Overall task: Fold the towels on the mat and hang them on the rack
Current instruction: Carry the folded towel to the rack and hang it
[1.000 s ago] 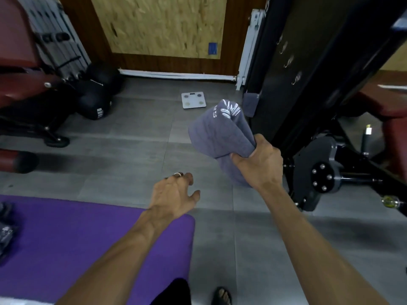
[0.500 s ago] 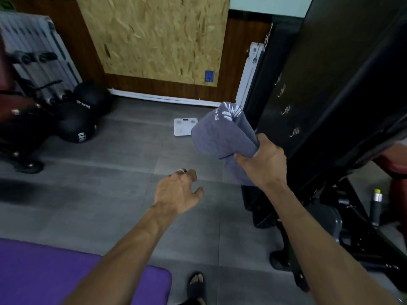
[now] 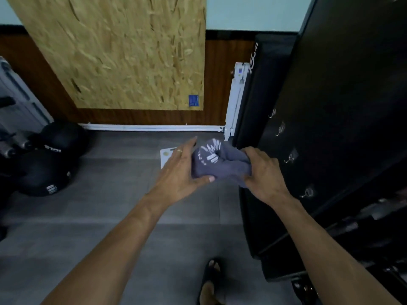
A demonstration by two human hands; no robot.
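- Facing the black panel [image 3: 343, 119] at our 2 o'clock, we see a slanting line of small hooks [image 3: 291, 157] on it; we judge these to be where the cloth must hang, and the hook nearest the cloth lies at 3 o'clock from it.
- Bunched between both hands, the grey towel [image 3: 220, 164] sits in mid-air above the floor, its long axis running roughly 9 to 3 o'clock.
- Our right hand [image 3: 263, 172] clenches the towel's right end and is the nearer to the hooks.
- Our left hand [image 3: 181, 172] cups the left end, thumb underneath, fingers lying fairly straight along it.
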